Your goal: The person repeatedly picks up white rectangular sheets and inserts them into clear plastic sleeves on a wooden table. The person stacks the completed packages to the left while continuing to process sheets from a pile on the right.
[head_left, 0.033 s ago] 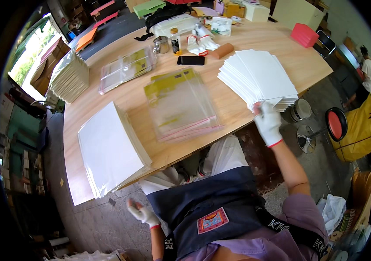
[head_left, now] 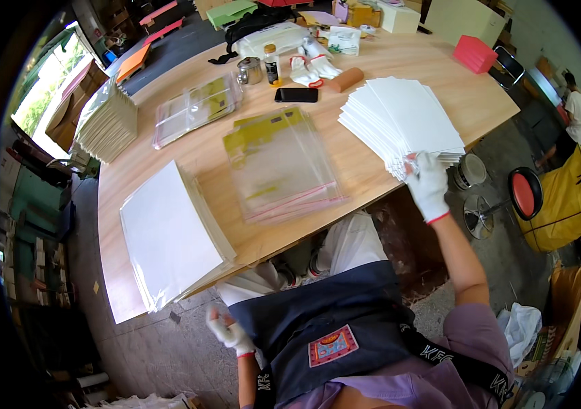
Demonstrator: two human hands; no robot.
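Note:
A fanned stack of white sheets point(head_left: 406, 123) lies at the right of the table. My right hand point(head_left: 429, 187), in a white glove with bare fingertips, is at the stack's near corner, its fingers bent against the edge of a sheet. My left hand point(head_left: 230, 334), gloved the same way, hovers beside my apron below the table edge. Its fingers are apart and nothing is in it. Clear plastic bags point(head_left: 283, 163) with pink strips lie in a loose pile at the middle. At the near left is a pile of white sheets in clear bags point(head_left: 171, 235), slightly overhanging the edge.
Further back are another clear bag pile point(head_left: 198, 109), a tall stack point(head_left: 108, 123), a metal pot point(head_left: 249, 71), a bottle point(head_left: 272, 65), a phone point(head_left: 296, 95), spare gloves point(head_left: 314, 68) and a brown roll point(head_left: 345, 80). A red-seated stool point(head_left: 525, 193) stands right; a person point(head_left: 576, 112) is beyond.
My right hand has shifted slightly right and up against the corner of the white stack. My left hand has risen a little and moved right, its fingers turning upward.

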